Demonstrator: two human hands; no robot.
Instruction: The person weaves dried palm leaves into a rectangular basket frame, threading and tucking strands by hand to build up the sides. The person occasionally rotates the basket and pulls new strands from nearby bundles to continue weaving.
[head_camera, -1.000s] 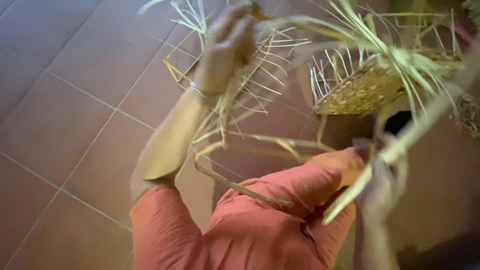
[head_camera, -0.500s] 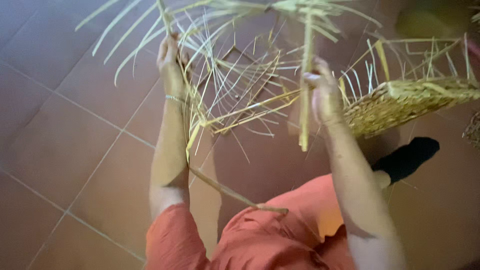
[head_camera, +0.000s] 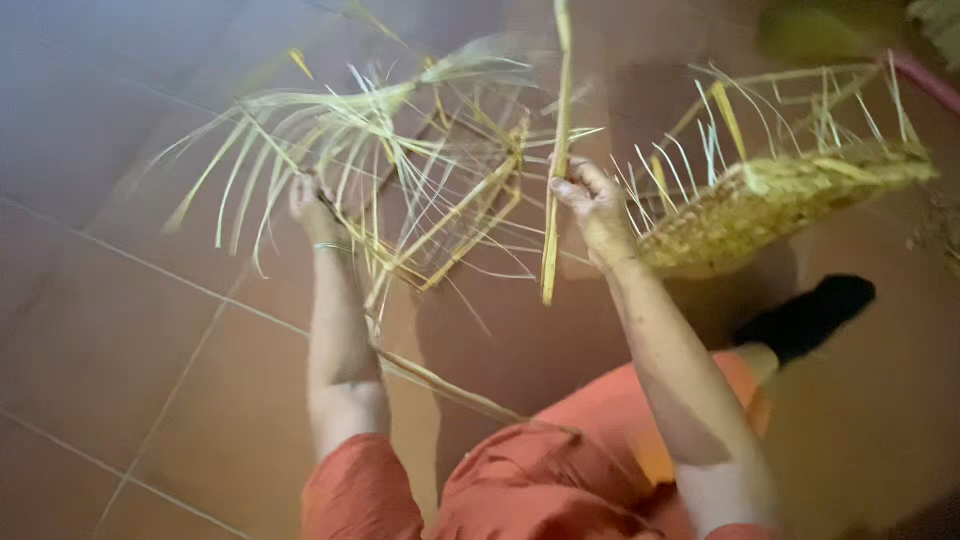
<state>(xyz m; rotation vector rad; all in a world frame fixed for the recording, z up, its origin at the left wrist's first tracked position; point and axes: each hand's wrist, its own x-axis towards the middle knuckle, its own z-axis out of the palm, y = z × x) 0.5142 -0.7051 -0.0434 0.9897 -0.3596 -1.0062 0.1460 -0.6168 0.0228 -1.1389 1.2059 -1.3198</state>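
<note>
My left hand (head_camera: 312, 208) is raised and closed on a bundle of pale yellow palm-leaf strips (head_camera: 330, 125) that fan out above it. My right hand (head_camera: 592, 200) grips one long upright leaf strip (head_camera: 556, 180) whose lower end hangs below the fist. Between the two hands hangs a loose open frame of crossed strips (head_camera: 460, 215). A thin strand (head_camera: 440, 385) trails from it down to my orange-clad lap (head_camera: 540, 480).
A partly woven straw basket (head_camera: 770, 200) with loose upright ends sits to the right of my right hand. A black-socked foot (head_camera: 810, 315) lies below it. Brown floor tiles (head_camera: 130, 330) with pale grout lines lie under everything.
Both hands have risen from one side to hold the leaf work up in front of me. The view has shifted slightly; the hands keep their grips.
</note>
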